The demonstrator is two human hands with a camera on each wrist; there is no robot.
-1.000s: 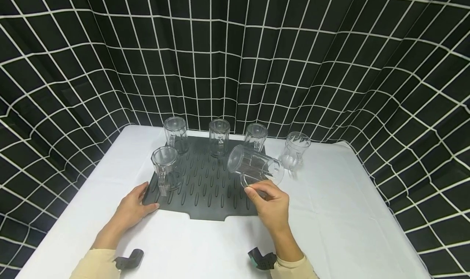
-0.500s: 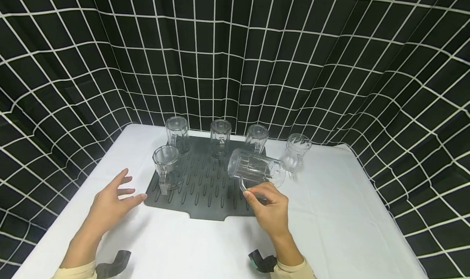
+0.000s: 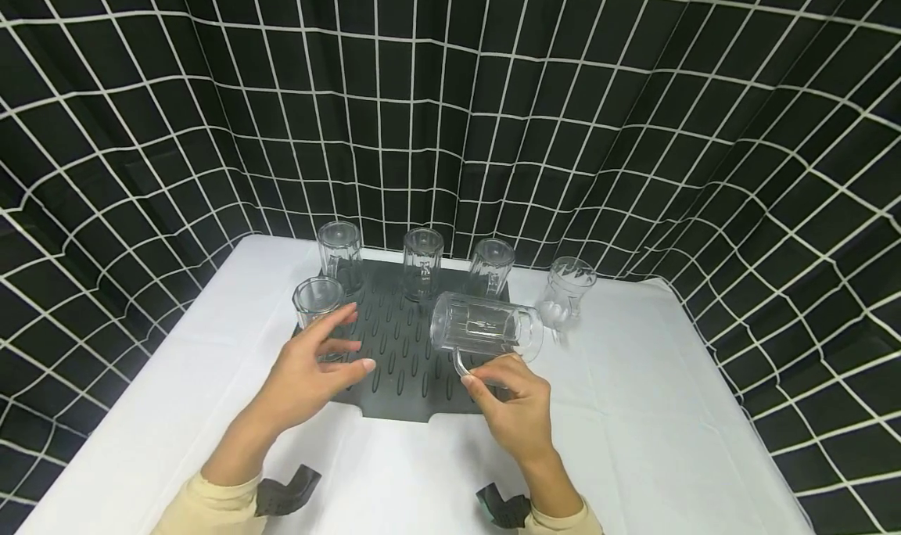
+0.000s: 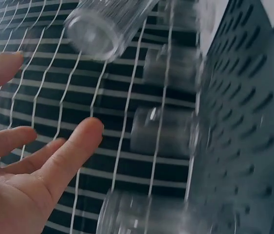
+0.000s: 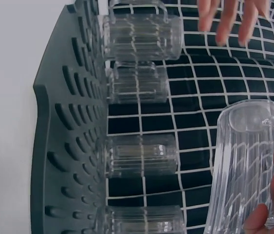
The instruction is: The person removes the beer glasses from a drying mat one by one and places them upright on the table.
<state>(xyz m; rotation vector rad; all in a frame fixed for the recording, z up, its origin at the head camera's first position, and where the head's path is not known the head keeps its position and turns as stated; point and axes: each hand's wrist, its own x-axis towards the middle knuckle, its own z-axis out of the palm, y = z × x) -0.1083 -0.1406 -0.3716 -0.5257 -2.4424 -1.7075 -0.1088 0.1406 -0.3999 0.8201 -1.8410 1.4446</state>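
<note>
My right hand pinches the handle of a clear glass mug, tipped on its side above the dark grey ribbed mat. In the right wrist view, fingers curl around the handle of this mug. My left hand hovers over the mat's left part, fingers spread and holding nothing. It partly hides a mug at the mat's front left. Upside down along the mat's back stand a left mug, a middle mug and a right mug, partly behind the held one.
Right of the mat, on the white-covered table, an upright clear glass with a flared rim stands. A black curtain with a white grid surrounds the back and sides.
My left hand let go of the mat's left edge, drew back left, then moved right over the mat towards the held mug. The held mug turned slightly more level and shifted a little left.
</note>
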